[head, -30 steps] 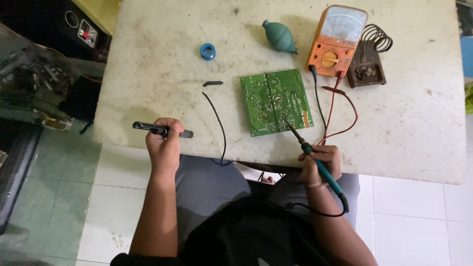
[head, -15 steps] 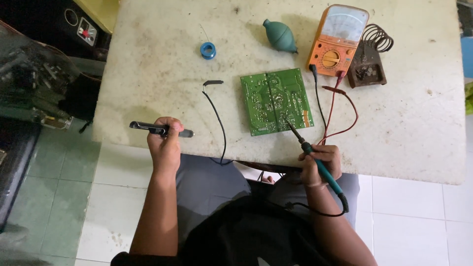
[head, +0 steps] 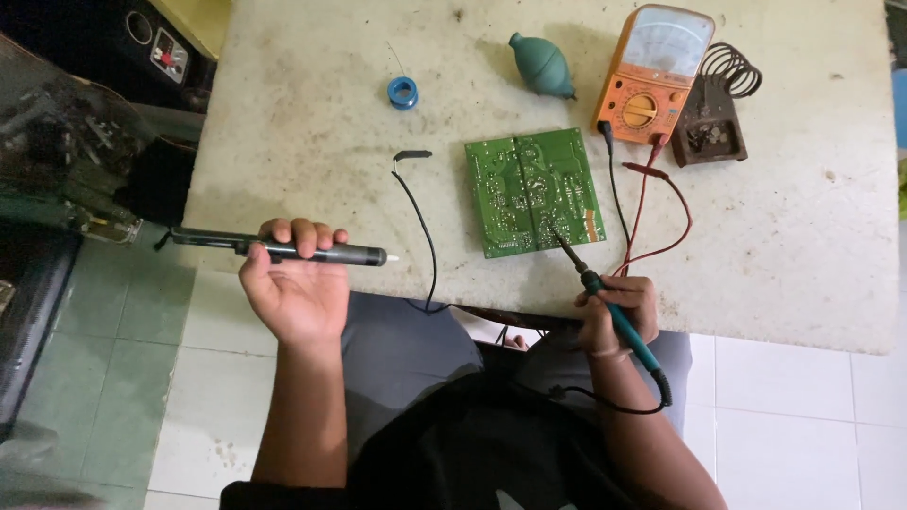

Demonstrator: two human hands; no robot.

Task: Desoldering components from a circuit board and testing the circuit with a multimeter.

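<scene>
My left hand (head: 291, 288) grips a dark desoldering pump (head: 283, 249) lying level at the table's near left edge, its white tip pointing right. My right hand (head: 619, 312) holds a green-handled soldering iron (head: 605, 293) like a pen; its tip rests on the lower right part of a green circuit board (head: 534, 189) that lies flat in the middle of the table. The iron's black cable loops down over my lap.
An orange multimeter (head: 654, 74) with black and red leads (head: 652, 203) sits behind the board, a coil iron stand (head: 713, 113) to its right. A teal rubber blower (head: 540, 64), a blue solder spool (head: 403, 92) and a black probe wire (head: 420, 208) lie on the worn white table (head: 803, 236).
My left hand has tilted slightly, palm more toward me, the pump still level. The right hand and iron stay on the board.
</scene>
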